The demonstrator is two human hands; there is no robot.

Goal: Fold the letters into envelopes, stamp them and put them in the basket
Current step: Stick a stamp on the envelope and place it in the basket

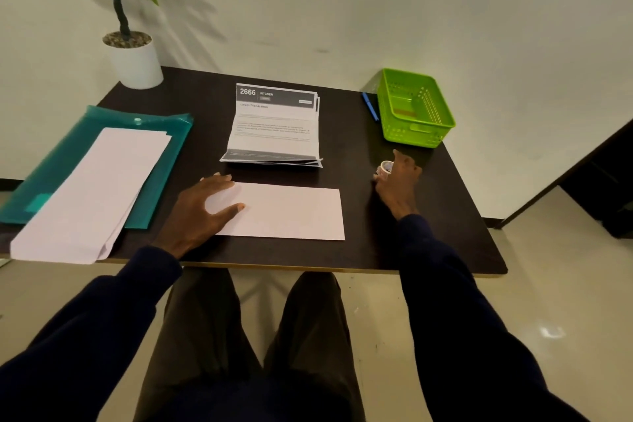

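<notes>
A white envelope (pixel 291 214) lies flat near the table's front edge. My left hand (pixel 202 207) rests on its left end with fingers spread and straight. Behind it sits a stack of printed letters (pixel 275 127), creased and partly folded. My right hand (pixel 397 181) reaches to the right of the envelope and its fingers curl round a small roll of stamps (pixel 386 168). A green plastic basket (pixel 416 110) stands at the back right corner.
A pile of blank envelopes (pixel 92 195) lies on a teal folder (pixel 164 134) at the left. A blue pen (pixel 371 106) lies beside the basket. A potted plant (pixel 132 51) stands at the back left. The dark table (pixel 445 216) ends just before my knees.
</notes>
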